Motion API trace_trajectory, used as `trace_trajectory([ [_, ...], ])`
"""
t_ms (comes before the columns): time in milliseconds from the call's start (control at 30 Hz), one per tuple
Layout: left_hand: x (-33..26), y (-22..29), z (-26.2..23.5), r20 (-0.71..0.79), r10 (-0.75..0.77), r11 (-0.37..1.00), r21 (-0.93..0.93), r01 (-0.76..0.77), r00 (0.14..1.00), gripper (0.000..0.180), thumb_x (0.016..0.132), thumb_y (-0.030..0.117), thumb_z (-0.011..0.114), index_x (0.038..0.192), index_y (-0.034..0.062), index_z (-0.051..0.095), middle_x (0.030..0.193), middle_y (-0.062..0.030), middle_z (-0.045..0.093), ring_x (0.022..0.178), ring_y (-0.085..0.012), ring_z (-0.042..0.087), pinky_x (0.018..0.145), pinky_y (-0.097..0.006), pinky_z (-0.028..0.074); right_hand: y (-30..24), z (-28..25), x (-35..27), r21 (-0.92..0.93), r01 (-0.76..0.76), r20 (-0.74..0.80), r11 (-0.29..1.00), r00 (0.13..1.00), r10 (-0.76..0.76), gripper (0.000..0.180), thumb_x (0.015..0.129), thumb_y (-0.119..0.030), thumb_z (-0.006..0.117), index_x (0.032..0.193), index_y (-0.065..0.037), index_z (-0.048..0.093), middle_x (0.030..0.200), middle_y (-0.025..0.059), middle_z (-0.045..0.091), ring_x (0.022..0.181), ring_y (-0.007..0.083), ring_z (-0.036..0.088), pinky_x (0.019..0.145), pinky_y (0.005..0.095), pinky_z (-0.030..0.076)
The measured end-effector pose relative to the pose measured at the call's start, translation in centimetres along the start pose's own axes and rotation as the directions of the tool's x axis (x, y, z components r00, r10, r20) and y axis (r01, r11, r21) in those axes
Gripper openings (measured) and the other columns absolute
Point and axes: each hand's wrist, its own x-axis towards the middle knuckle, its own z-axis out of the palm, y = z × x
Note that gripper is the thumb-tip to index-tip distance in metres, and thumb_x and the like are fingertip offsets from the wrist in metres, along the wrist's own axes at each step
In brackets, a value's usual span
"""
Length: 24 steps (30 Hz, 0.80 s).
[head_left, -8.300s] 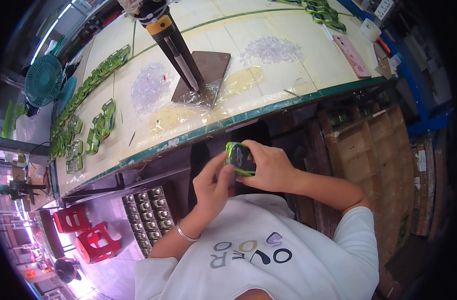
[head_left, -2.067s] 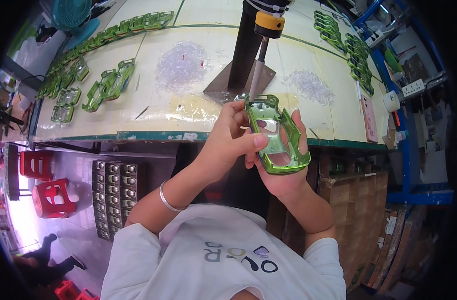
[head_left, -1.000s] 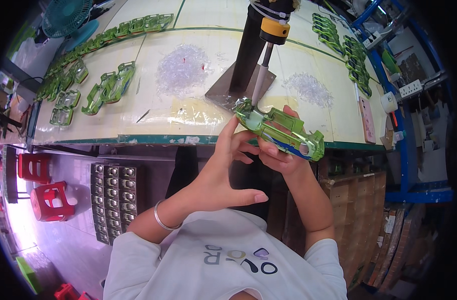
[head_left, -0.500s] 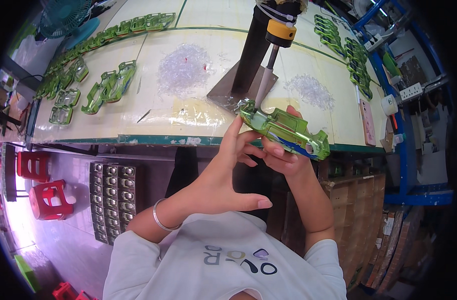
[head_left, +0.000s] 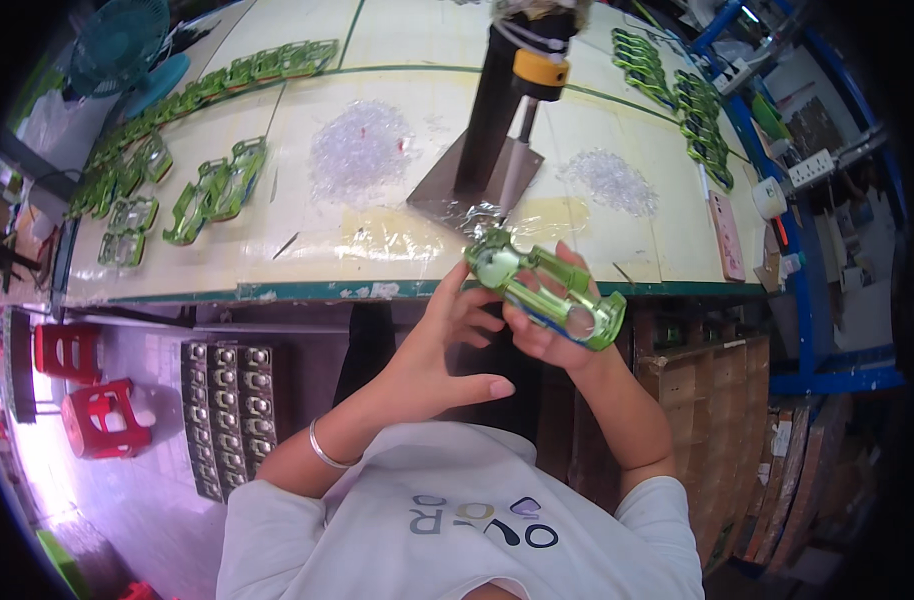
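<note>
Green car shell (head_left: 547, 292) in R hand (head_left: 552, 335), tilted.

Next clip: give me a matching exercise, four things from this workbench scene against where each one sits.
Things:
1. green car-shaped shell
2. teal fan
3. red stools
4. pile of clear bits

Places:
A. on the floor, left of the bench
B. held in the right hand, left hand touching it
C. on the bench top, left of the black post
D. far left corner of the bench

Pairs: 1-B, 2-D, 3-A, 4-C
</note>
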Motion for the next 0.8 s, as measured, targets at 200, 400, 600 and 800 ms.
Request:
trace_trajectory([
  [200,-1.4,-0.9,-1.3,-0.056,-0.052,0.999,-0.003,0.052,0.997,0.069,0.068,0.014,0.068,0.125,0.0027,0.031,0.112,-0.0142,0.050,0.098,-0.0189,0.050,0.083,-0.029,0.039,-1.3,0.9,-5.0,-0.238,0.063,-0.386,0.969,0.910,-0.154,0.050,0.087,-0.047,0.027,0.118,-0.009,0.038,0.092,0.0228,0.054,0.063,0.0298,0.059,0.048,0.0359,0.049],
  [400,-1.3,-0.8,-1.9,-0.146,-0.063,0.995,-0.088,0.050,0.987,0.040,0.073,0.003,0.059,0.111,-0.0006,0.046,0.099,-0.0119,0.056,0.094,-0.0167,0.053,0.081,-0.028,0.041,-14.4,1.7,-8.0,-0.843,0.206,-0.260,0.498,0.653,-0.711,0.035,0.086,-0.028,0.040,0.111,-0.005,0.049,0.095,0.0085,0.057,0.079,0.0171,0.056,0.067,0.0301,0.048],
  [600,-1.5,0.2,-2.4,-0.307,0.023,1.000,0.007,-0.021,0.951,0.033,0.075,0.012,0.059,0.103,-0.0033,0.050,0.087,-0.0121,0.060,0.082,-0.0169,0.057,0.076,-0.028,0.043,-24.3,-1.6,-7.3,-0.727,-0.635,0.033,-0.261,0.347,-0.937,0.041,0.073,-0.024,0.061,0.106,-0.006,0.046,0.089,0.0102,0.058,0.082,0.0263,0.056,0.070,0.0365,0.043],
  [800,-2.9,2.2,-4.2,-0.458,0.043,0.993,0.114,0.011,0.888,0.027,0.075,0.003,0.055,0.101,-0.0034,0.051,0.085,-0.0119,0.060,0.082,-0.0168,0.058,0.077,-0.027,0.044,-29.3,-4.2,-2.3,-0.291,-0.783,0.102,-0.549,0.546,-0.832,0.045,0.068,-0.018,0.063,0.107,-0.013,0.042,0.107,0.0126,0.053,0.100,0.0290,0.049,0.082,0.0414,0.036],
])
